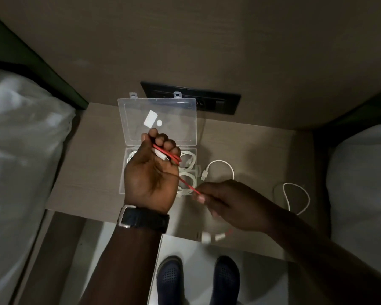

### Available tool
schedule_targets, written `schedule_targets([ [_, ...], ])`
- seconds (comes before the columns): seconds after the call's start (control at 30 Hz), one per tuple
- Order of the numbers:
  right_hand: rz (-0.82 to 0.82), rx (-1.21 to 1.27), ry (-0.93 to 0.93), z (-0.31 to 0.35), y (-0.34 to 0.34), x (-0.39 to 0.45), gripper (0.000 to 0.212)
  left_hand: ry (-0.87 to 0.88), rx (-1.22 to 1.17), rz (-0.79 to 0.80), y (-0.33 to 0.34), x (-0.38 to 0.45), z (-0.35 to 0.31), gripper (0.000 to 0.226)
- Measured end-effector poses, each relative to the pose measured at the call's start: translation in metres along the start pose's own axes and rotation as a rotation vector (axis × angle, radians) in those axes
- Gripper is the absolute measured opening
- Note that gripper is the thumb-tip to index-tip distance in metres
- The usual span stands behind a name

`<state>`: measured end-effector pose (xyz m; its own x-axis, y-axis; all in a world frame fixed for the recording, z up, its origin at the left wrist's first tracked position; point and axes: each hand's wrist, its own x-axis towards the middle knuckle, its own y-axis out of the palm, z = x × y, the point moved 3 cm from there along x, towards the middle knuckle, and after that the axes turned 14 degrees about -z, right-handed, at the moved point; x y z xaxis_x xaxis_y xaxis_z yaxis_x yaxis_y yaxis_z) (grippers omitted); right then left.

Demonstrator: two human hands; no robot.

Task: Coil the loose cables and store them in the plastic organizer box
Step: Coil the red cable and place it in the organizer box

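Red cable (168, 156) is looped in the left hand (151, 175) at frame centre, fingers (163, 140) clenched around the coil. One strand runs down-right to the right hand (227, 203), pinched at its fingertips. Clear organizer box (128, 172) sits open on the worktop (251, 150) behind the left hand, white coils inside. Two loose white cables (220, 162) lie right of the box.

The organizer box (128, 172) sits mid-table (262, 150), lid (158, 119) raised toward the back edge, coiled cables (188, 159) inside; two loose cables (220, 168) lie right of it; beds (20, 139) flank both sides.
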<state>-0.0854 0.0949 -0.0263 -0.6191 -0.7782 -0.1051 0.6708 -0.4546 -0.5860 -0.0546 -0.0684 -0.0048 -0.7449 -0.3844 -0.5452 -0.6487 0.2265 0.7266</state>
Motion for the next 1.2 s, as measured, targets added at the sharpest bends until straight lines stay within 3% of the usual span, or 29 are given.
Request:
schedule_targets([
  [0.1, 0.041, -0.035, -0.044, 0.013, -0.01, -0.011, 0.007, 0.259, 0.525, -0.12, -0.008, 0.003, 0.001, 0.027],
  [0.17, 0.0, -0.077, -0.084, 0.02, -0.029, -0.01, 0.009, 0.374, 0.952, -0.106, -0.009, -0.006, 0.01, 0.03],
  [0.27, -0.182, -0.052, -0.085, 0.019, -0.061, -0.002, 0.014, 0.179, 1.141, 0.073, -0.01, -0.026, 0.032, 0.043],
  [0.37, -0.355, 0.209, 0.049, 0.01, -0.076, 0.01, 0.009, -0.046, 1.058, 0.169, -0.007, -0.048, 0.048, 0.058],
  [0.5, -0.427, 0.541, 0.239, 0.01, -0.052, 0.016, 0.006, -0.326, 0.528, 0.223, -0.007, -0.06, 0.05, 0.045],
  [0.57, -0.437, 0.708, 0.372, 0.013, -0.019, 0.009, 0.01, -0.394, 0.246, 0.281, -0.008, -0.059, 0.048, 0.042],
  [0.63, -0.405, 0.885, 0.52, 0.019, 0.013, -0.002, 0.015, -0.384, 0.115, 0.292, -0.012, -0.057, 0.046, 0.047],
  [0.8, -0.257, 1.237, 0.769, 0.025, 0.037, -0.021, 0.014, -0.269, 0.105, 0.178, -0.031, -0.052, 0.039, 0.055],
  [0.93, -0.146, 1.223, 0.732, 0.025, 0.037, -0.027, 0.021, -0.231, 0.21, 0.029, -0.047, -0.053, 0.038, 0.056],
  [1.2, -0.363, 1.121, 0.616, 0.017, 0.047, -0.025, 0.021, -0.07, 0.515, -0.162, -0.048, -0.053, 0.036, 0.051],
])
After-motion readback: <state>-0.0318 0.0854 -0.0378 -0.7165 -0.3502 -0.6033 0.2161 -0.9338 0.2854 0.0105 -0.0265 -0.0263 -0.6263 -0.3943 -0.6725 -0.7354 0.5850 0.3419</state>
